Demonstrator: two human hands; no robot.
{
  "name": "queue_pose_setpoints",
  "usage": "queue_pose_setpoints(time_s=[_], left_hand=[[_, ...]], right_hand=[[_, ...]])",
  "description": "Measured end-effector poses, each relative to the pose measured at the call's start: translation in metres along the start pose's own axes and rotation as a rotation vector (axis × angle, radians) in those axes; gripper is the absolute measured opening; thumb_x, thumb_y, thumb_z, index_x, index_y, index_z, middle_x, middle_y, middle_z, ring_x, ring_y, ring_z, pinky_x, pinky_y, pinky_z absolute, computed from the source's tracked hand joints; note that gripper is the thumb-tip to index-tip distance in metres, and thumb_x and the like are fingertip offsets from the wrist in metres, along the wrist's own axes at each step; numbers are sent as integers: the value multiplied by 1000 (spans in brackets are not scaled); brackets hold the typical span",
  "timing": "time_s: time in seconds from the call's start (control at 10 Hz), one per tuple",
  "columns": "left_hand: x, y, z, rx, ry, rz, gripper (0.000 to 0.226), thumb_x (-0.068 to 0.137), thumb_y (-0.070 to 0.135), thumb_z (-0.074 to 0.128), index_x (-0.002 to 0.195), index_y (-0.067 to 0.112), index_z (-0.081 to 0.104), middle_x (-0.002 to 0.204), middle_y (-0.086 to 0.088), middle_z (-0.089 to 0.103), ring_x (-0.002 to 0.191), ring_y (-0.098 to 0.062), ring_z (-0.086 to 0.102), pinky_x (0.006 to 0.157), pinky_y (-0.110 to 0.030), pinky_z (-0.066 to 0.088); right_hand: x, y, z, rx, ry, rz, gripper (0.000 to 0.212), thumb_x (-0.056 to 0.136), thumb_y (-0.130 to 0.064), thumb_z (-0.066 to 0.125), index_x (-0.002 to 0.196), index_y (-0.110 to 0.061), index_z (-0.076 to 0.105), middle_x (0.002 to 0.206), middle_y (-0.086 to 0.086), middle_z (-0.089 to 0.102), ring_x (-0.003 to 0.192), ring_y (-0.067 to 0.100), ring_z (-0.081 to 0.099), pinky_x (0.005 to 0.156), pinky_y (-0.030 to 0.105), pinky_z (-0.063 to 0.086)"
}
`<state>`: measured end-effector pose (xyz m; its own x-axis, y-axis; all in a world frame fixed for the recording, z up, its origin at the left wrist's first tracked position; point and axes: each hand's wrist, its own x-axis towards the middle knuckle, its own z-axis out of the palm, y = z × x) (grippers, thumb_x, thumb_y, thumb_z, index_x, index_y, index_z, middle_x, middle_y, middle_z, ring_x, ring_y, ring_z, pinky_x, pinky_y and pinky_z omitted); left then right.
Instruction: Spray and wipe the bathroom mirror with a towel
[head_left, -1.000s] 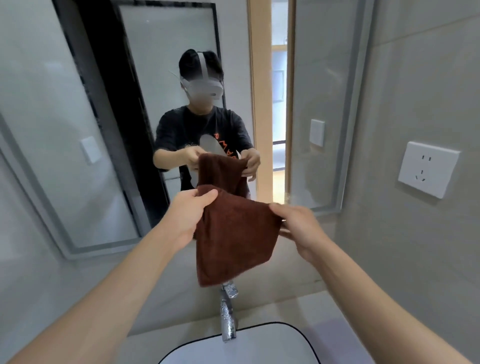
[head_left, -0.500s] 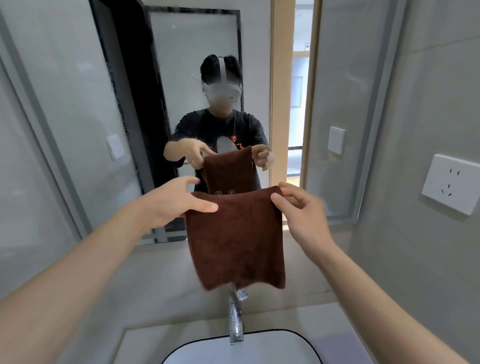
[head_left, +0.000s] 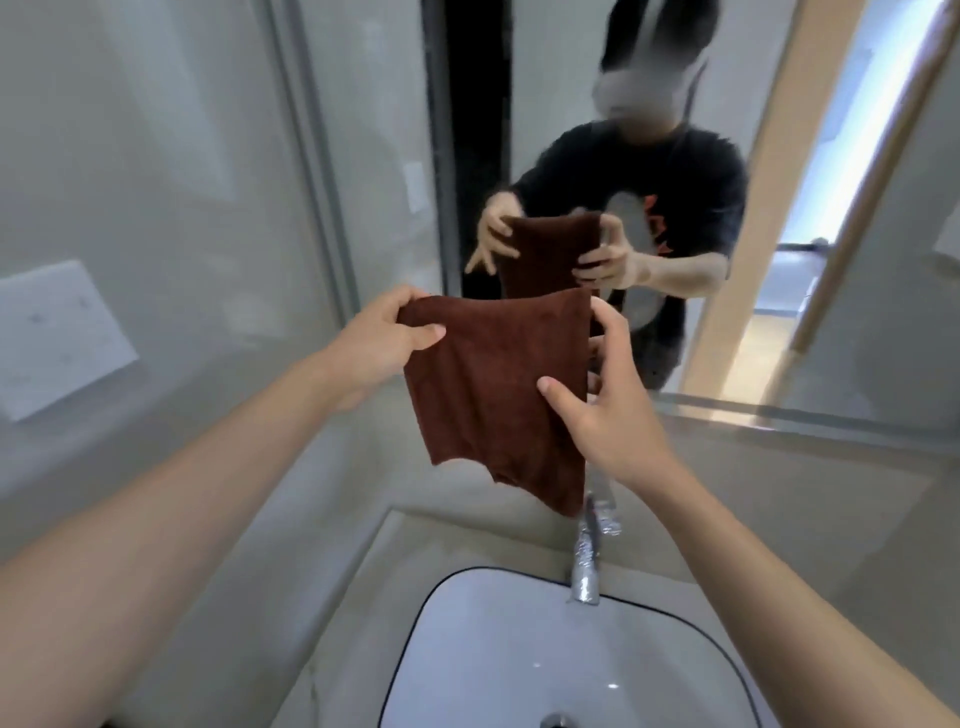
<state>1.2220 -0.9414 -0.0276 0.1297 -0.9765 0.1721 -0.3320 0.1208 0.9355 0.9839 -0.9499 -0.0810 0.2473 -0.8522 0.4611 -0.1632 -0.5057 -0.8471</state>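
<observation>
— Holding anything, those two hands?
— Left hand pinches the brown towel at its top corner; right hand has a half-open grip on its 3 o'clock edge, above the faucet.
— Writing?
— Orange shirt print in the mirror, too blurred to read.

No text can be read — the orange print on the reflected black shirt (blurred) stays illegible.

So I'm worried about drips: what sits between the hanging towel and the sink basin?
In the head view, only the chrome faucet stands between the brown towel and the white sink; the towel's lower corner hangs just above its top.
</observation>
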Motion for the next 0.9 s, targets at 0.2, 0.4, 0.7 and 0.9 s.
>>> queue_pose_setpoints(time_s=[0.2, 0.4, 0.7, 0.9], left_hand=[[-35, -109, -37, 215, 152, -45, 21, 103, -1, 44, 116, 15, 43, 104, -4, 51, 85, -10, 52, 73, -14, 46], [-71, -216, -58, 659, -103, -301, 30, 103, 9, 46, 131, 15, 41, 112, -6, 58, 100, -26, 59, 82, -26, 37], [-107, -286, -51, 832, -262, -525, 59, 95, 30, 61, 147, 18, 36, 151, -13, 38, 130, -35, 50, 107, -42, 42], [-150, -310, -40, 666, -189, -584, 57, 97, 32, 60, 147, 21, 36, 152, -4, 36, 126, -23, 52, 102, -36, 46]], right_hand=[[-30, 47, 100, 56, -284, 269, 97, 94, 5, 63, 161, -32, 4, 111, -10, 51, 93, 13, 64, 71, 15, 58], [-106, 110, 189, 194, -374, 649, 91, 90, 8, 62, 148, -47, 18, 106, -1, 63, 84, 13, 70, 66, 27, 60], [-139, 175, 233, -254, -527, 895, 62, 88, -13, 60, 147, -12, 42, 146, 12, 38, 99, 23, 57, 74, 26, 47], [-144, 167, 235, -318, -619, 786, 60, 91, -11, 58, 149, -14, 41, 150, 6, 39, 105, 18, 53, 81, 20, 40]])
